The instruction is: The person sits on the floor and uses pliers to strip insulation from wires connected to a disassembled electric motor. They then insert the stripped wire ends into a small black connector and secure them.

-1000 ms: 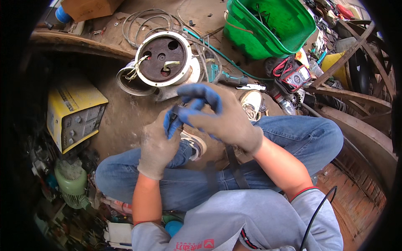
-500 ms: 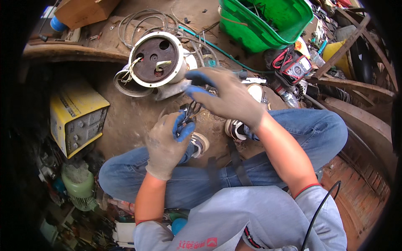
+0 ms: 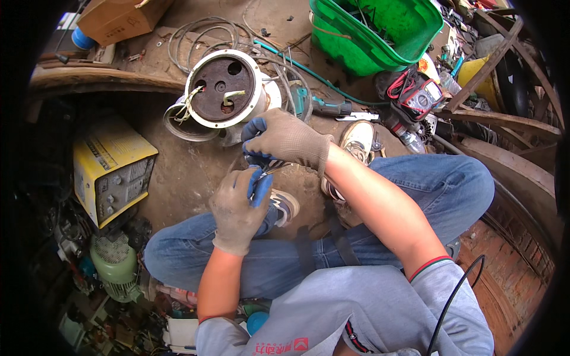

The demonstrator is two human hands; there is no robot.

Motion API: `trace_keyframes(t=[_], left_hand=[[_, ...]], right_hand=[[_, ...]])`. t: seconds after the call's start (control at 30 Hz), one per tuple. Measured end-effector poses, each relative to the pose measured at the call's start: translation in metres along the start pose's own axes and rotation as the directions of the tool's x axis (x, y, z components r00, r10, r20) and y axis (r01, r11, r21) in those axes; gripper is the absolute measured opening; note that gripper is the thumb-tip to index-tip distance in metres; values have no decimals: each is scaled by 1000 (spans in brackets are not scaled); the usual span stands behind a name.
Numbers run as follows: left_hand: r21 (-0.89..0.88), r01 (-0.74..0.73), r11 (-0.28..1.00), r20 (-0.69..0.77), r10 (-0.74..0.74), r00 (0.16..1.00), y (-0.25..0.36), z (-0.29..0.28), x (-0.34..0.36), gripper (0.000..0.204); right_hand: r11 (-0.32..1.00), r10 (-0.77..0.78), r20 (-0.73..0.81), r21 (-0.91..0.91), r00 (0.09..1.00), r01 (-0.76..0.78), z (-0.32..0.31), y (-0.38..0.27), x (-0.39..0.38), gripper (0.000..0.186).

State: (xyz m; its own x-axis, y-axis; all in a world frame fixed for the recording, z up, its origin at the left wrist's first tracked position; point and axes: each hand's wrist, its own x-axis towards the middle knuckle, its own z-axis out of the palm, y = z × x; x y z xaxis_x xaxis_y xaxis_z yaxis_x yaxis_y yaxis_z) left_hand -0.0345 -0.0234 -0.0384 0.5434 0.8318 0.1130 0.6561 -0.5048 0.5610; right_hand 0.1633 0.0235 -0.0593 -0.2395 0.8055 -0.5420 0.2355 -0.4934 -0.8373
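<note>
My left hand (image 3: 237, 204), in a grey work glove with blue fingertips, is closed in front of my shins. A thin, dark metallic piece (image 3: 273, 167) shows at its fingers, too small to name. My right hand (image 3: 291, 139), gloved the same way, is just above and to the right, fingers curled together close to that piece. What the right fingers grip is hidden. Beyond both hands stands a round cream-white metal housing (image 3: 259, 89) with a dark brown disc face (image 3: 217, 89). Pale wires (image 3: 191, 102) come out of holes in the disc.
A yellow welder-like box (image 3: 113, 172) and a green motor (image 3: 113, 261) stand on the left. Far right of the housing are a green tub (image 3: 356, 50), a teal-and-black power tool (image 3: 320, 107) and a multimeter (image 3: 424, 98). Cable coils (image 3: 178, 38) lie behind the housing.
My right hand has moved left and down toward the left hand, and its spread fingers have curled in. The power tool behind it now shows. My left hand has barely moved.
</note>
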Motion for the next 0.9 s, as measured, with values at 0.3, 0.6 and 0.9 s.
trace_keyframes(t=[0.3, 0.6, 0.9], left_hand=[[-360, 512, 780, 203, -470, 859, 4, -2, 1, 34], [-457, 439, 774, 242, -367, 898, -5, -6, 11, 49], [-448, 233, 863, 136, -192, 972, -7, -3, 6, 47]], right_hand=[[863, -126, -110, 477, 986, 164, 12, 27, -11, 41], [782, -413, -133, 455, 901, 426, 6, 27, -55, 62], [735, -580, -19, -443, 814, 513, -24, 56, -51, 53]])
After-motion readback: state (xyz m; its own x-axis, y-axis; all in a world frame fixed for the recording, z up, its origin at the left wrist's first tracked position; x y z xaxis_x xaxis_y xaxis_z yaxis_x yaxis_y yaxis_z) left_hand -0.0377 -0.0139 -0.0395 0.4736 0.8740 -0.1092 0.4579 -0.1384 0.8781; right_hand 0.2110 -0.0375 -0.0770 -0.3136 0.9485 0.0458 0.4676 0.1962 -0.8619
